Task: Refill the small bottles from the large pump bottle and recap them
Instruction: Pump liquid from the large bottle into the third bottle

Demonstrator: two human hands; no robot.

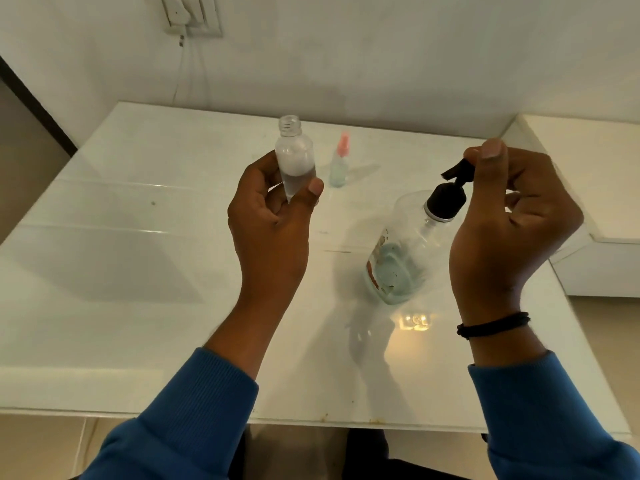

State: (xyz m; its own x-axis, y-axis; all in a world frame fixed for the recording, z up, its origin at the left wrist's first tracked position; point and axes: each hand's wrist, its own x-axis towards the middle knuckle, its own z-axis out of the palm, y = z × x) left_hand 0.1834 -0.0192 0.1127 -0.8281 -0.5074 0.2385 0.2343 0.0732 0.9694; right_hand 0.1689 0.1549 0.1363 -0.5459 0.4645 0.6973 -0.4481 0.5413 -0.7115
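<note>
My left hand (pixel 273 209) grips a small clear bottle (pixel 295 157) upright above the table, its threaded neck uncapped. A large clear pump bottle (pixel 408 244) with a black pump head (pixel 450 192) stands on the white table (pixel 138 271) at the right, with pale blue liquid low inside. My right hand (pixel 512 216) pinches the top of the black pump from the right, thumb up. A second small bottle (pixel 338 164) with a pink spray cap stands farther back, between the two hands.
A white wall with a switch plate (pixel 188 12) and a hanging cord rises behind the table. A lower white ledge (pixel 588 174) adjoins the table at the right. The table's front edge runs just above my blue sleeves.
</note>
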